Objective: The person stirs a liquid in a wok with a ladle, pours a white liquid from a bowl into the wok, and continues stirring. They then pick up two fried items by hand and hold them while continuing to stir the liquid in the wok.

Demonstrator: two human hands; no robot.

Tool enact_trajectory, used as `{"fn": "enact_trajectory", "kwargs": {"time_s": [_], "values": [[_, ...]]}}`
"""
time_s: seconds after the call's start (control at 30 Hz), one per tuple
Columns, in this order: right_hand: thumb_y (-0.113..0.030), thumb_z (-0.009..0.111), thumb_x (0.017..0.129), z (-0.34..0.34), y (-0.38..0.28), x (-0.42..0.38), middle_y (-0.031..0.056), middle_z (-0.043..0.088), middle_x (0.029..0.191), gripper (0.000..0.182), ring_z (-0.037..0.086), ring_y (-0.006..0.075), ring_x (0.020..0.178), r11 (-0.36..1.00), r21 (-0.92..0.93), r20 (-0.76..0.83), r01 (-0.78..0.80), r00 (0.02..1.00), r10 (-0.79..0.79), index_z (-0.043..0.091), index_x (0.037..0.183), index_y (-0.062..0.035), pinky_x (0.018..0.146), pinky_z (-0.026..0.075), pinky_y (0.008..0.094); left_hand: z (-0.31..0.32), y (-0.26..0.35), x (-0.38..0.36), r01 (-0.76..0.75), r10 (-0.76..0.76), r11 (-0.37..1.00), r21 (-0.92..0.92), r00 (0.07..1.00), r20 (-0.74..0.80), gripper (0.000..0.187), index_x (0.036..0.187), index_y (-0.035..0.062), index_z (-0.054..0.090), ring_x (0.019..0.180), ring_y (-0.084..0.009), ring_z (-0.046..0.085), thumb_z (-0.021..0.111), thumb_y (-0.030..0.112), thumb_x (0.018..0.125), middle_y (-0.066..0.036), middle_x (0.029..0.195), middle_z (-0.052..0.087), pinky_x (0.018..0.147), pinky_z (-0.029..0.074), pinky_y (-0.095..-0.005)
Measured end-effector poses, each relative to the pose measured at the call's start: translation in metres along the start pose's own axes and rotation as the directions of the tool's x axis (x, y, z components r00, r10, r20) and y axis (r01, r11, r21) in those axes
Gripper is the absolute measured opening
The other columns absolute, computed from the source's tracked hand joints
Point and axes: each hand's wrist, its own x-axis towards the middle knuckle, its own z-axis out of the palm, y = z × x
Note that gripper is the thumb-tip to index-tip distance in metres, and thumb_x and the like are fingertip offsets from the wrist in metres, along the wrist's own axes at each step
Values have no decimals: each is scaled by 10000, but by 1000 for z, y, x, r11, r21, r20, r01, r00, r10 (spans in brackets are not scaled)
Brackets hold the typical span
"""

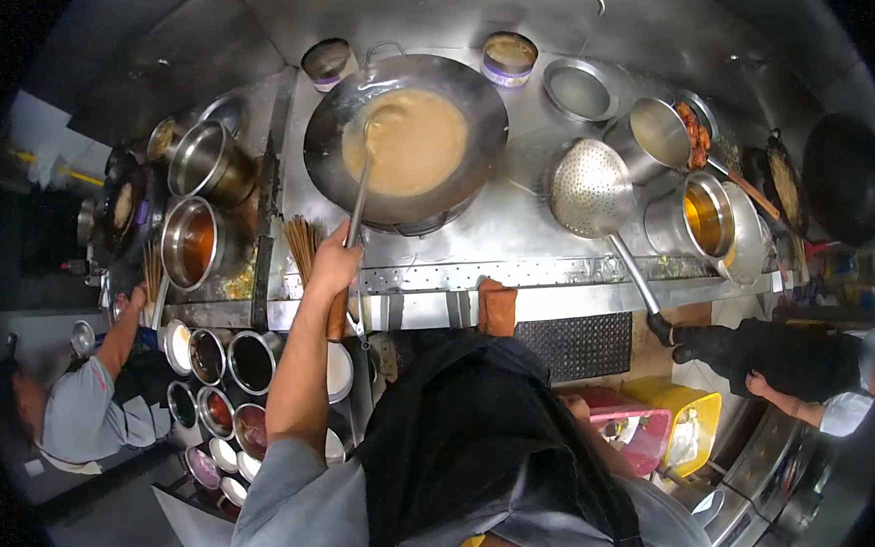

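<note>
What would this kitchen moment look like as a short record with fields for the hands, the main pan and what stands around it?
left hand: gripping a long ladle by its handle
right hand: not in view
ladle bowl: dipped in the wok
wok contents: pale tan liquid
right of wok: perforated skimmer lying on the steel counter
left of wok: steel pots, one holding reddish liquid
lower left: small bowls of sauces
others: one person at the left, one at the right

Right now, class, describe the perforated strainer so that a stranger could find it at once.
Start at the big wok of tan sauce on the steel range. Just right of it lies the perforated strainer, its long handle running down towards the front edge. Unlike the pots around it, its round bowl is dotted with holes.
</note>
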Motion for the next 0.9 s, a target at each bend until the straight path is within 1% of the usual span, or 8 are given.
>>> {"fn": "enact_trajectory", "kwargs": {"time_s": [0.1, 0.27, 0.37, 0.4, 0.47, 0.6, 0.8, 0.9], "values": [[-477, 511, 901, 16, 17, 2, 152, 658, 702, 479, 655, 271, 623, 987, -54, -85, 152, 984, -156, 653, 809, -29, 554, 502, 409, -4, -31, 33, -372, 506, 810, 453, 834, -221, 613, 1392, 14, 381, 837, -448, 629, 555, 175, 826, -319, 960, 623, 768, 499, -476], [-515, 552, 865, 20, 2, -1, 176, 670, 769, 500, 660, 337, 759, 999, -3, -98, 53, 994, -53, 670, 831, -30, 704, 495, 442, -10, -17, 32, -184, 373, 795, 578, 900, -226, 628, 1427, 71, 354, 721, -377, 643, 557, 153, 839, -238, 852, 656, 686, 507, -442], [-528, 566, 853, 32, 12, 8, 177, 675, 792, 503, 661, 349, 807, 998, 44, -147, 52, 988, -45, 673, 851, -36, 734, 492, 446, 0, -5, 5, 31, 19, 919, -394, 992, 122, 518, 1384, 122, 404, 430, -88, 433, 556, 102, 889, 17, 628, 492, 381, 351, -250], [-533, 570, 849, 40, 25, 20, 174, 677, 796, 506, 662, 349, 818, 996, 43, -192, 82, 979, -72, 672, 867, -38, 739, 493, 447, -1, -6, 4, 30, 20, 919, -393, 992, 124, 518, 1384, 122, 404, 430, -88, 433, 556, 102, 889, 17, 628, 492, 381, 351, -250], [-523, 569, 855, 45, 33, 29, 173, 673, 769, 495, 667, 338, 776, 993, 24, -205, 117, 973, -110, 662, 867, -36, 706, 502, 439, -5, -8, 3, 372, 10, 483, -792, 903, 430, 354, 1247, 122, 444, 444, -67, 398, 544, 129, 907, 27, 634, 475, 387, 294, -241], [-467, 579, 878, 35, 23, 26, 151, 653, 665, 429, 652, 272, 571, 984, 110, -148, 140, 981, -123, 633, 843, -43, 549, 512, 391, -5, -2, -13, 415, 76, 334, -846, 883, 463, 230, 1122, 148, 449, 442, -59, 377, 536, 114, 912, 35, 641, 456, 387, 280, -237], [-412, 607, 887, 7, -27, -5, 86, 621, 591, 366, 560, 155, 412, 988, 151, -83, -15, 996, 28, 615, 806, -55, 410, 453, 327, -16, 24, -49, 198, -4, 594, -780, 970, 244, 268, 1160, 139, 460, 438, -62, 386, 526, 97, 904, 31, 640, 455, 385, 308, -240], [-438, 604, 877, 11, -21, 4, 151, 650, 674, 399, 630, 254, 518, 994, 108, -50, -20, 998, 26, 624, 872, -39, 504, 498, 382, -21, 22, -45, 15, 93, 714, -700, 989, 117, 473, 1346, 99, 431, 423, -71, 399, 515, 67, 882, 31, 619, 457, 379, 338, -238]]}}
